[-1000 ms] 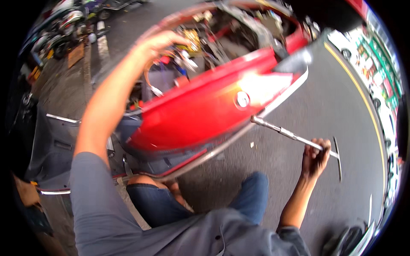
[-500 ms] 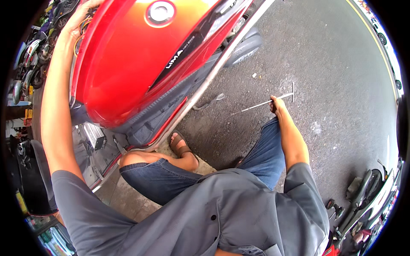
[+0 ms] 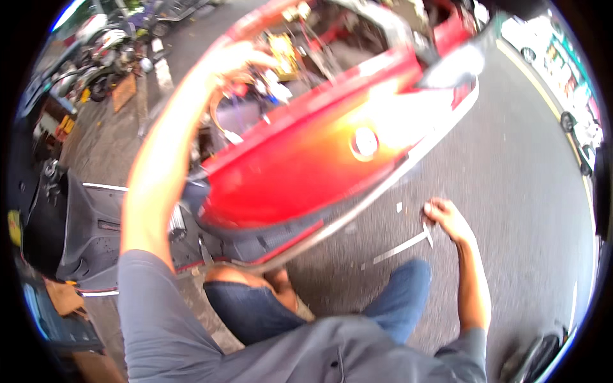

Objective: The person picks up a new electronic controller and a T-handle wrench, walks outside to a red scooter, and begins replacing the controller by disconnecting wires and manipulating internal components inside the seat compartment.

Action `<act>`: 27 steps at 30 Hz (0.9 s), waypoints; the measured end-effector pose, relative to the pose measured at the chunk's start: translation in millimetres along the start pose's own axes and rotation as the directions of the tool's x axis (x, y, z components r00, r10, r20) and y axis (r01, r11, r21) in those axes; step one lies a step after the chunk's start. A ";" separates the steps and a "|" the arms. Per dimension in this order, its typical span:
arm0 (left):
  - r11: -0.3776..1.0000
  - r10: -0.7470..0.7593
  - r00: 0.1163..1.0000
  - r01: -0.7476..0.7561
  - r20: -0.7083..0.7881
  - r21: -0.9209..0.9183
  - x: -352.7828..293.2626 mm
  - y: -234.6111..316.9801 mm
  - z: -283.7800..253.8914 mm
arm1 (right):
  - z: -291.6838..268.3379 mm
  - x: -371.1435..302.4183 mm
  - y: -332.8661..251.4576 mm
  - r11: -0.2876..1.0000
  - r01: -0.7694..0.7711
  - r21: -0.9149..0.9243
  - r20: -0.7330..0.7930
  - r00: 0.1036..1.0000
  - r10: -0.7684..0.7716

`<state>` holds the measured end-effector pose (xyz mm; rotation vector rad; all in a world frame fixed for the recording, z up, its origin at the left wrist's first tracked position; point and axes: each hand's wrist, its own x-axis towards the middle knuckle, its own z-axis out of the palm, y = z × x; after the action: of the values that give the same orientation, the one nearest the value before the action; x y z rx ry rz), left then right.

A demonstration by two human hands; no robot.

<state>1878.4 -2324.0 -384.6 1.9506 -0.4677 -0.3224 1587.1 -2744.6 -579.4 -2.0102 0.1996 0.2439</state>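
A red scooter (image 3: 287, 185) stands before me with its seat area uncovered, so wires and parts show inside. My left hand (image 3: 239, 64) is over this opening, beside loose wires and a yellow part (image 3: 284, 54). It is smeared by motion, and I cannot make out how its fingers lie. Out to the right, low over the road, my right hand (image 3: 445, 217) is closed on one end of the crossbar of a T-handle wrench (image 3: 402, 247). The wrench's thin shaft points left, toward the scooter's side.
The scooter's dark footboard (image 3: 96, 220) lies to the left. Several parked motorcycles (image 3: 105, 64) stand at the far left. Another dark vehicle part (image 3: 536, 357) shows at the lower right. Cars (image 3: 530, 48) stand beyond the yellow road line. A small white scrap (image 3: 399, 207) lies on the asphalt.
My view has shifted, showing more of the scooter's open inside. The left hand now reaches over the opening. The right hand has moved from the wrench's shaft to its crossbar.
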 end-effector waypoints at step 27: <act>0.990 0.099 0.991 -0.107 0.089 0.091 19.4 -28.2 -32.7 | 79.4 181.6 -409.3 0.805 0.428 -0.411 0.455 0.861 -0.226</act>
<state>1914.5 -2296.2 -397.2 2.0030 -0.6473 -0.3223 1857.0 -2501.6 -305.7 -2.4124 -0.5276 0.4992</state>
